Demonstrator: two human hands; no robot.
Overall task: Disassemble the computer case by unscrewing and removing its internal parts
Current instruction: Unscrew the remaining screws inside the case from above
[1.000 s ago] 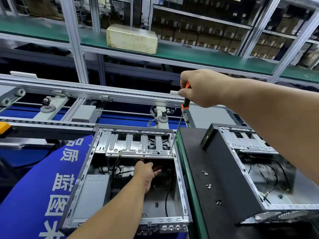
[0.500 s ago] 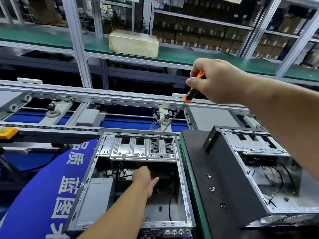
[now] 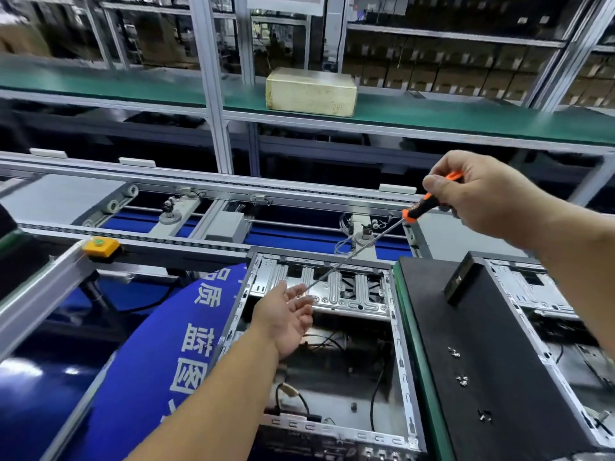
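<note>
**Screwdriver held over the open case, left hand raised to its tip**

Head view: The open case (image 3: 319, 357) lies on its side in the lower middle, its bare metal frame facing up, with black cables (image 3: 376, 390) loose on its floor. Across its far end sits a ribbed metal bracket (image 3: 346, 294).

The right hand (image 3: 479, 194) is raised above and to the right of the case. Its grip is closed round the orange-and-black handle of a screwdriver (image 3: 416, 211), thumb on top. The long thin shaft slants down and left, over the far edge of the case, towards the bracket.

The left hand (image 3: 286, 317) reaches in from below, palm turned up, fingers (image 3: 299, 291) loosely spread and holding nothing. The shaft's tip ends right at those fingers; whether it touches them I cannot tell.

Just right of the case a black panel (image 3: 482, 377) lies on the green-edged bench (image 3: 422, 361), with three small clusters of screws (image 3: 462, 380) on it. Further right stands a second case (image 3: 545, 294), also open.

Left of the first case is a blue sheet (image 3: 173, 354) with white characters. A yellow button box (image 3: 100, 246) sits on the rail beyond it. Behind runs a conveyor (image 3: 233, 194), and on the green shelf above rests a pale box (image 3: 311, 91).
</note>
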